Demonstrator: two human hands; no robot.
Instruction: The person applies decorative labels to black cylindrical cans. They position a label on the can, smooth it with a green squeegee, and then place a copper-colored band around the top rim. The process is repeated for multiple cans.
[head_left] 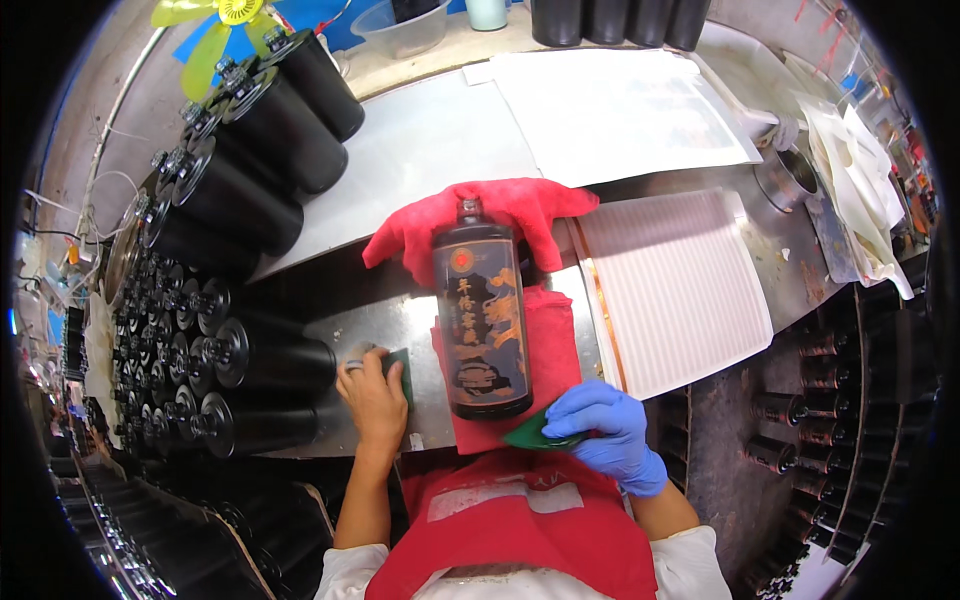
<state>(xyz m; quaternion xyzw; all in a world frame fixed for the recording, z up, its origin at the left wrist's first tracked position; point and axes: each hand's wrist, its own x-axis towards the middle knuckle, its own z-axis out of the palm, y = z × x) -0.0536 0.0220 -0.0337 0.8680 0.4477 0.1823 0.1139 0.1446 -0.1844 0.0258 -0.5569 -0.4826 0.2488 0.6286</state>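
1. Dark bottle (487,335) is laid label-up at table centre, neck pointed away from the person; its body is backed by a flat red cloth (552,350), its neck end by a bunched red cloth (400,228).
2. Green flat piece (530,432) is gripped in the blue-gloved right hand (605,430), fingers closed, near the bottle's base.
3. Bare left hand (375,398) is placed left of the bottle, fingers curled; a second green piece (404,372) is seen at the thumb, grip cannot be told.
4. Lined sheets (680,290) are stacked right of the bottle.
5. Black bottles (272,360) are grouped at left.
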